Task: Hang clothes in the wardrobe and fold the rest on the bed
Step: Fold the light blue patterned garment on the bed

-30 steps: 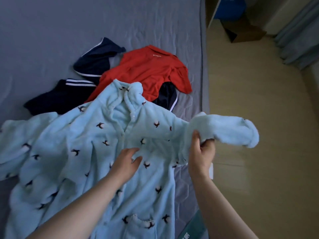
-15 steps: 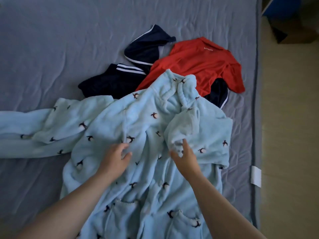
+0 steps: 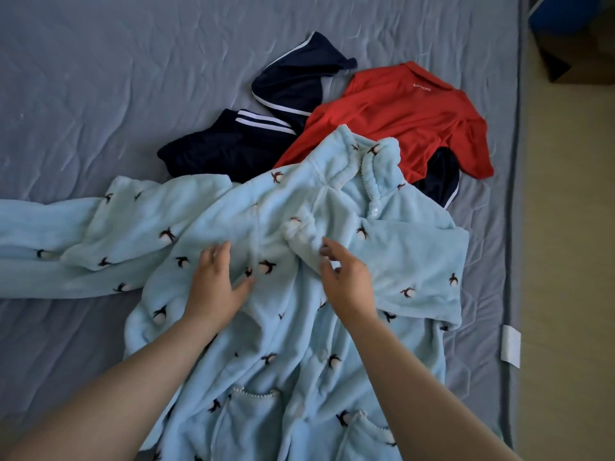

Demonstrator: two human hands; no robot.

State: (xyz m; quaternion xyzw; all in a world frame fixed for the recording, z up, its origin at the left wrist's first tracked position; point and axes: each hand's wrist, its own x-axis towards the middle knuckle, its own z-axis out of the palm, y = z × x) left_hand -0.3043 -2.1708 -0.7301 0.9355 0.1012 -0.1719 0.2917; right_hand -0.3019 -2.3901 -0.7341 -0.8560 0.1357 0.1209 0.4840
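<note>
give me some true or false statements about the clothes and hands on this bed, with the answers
1. The red polo shirt lies on the floor. False: it lies on the bed, partly under the blue robe.
2. The left hand rests with straight fingers on the blue robe. True.
3. The blue robe hangs on a hanger. False: it lies spread on the bed, and no hanger shows.
4. One sleeve is folded in over the robe's front, its cuff by the right hand. True.
5. The navy garment is plain. False: it has white stripes.
</note>
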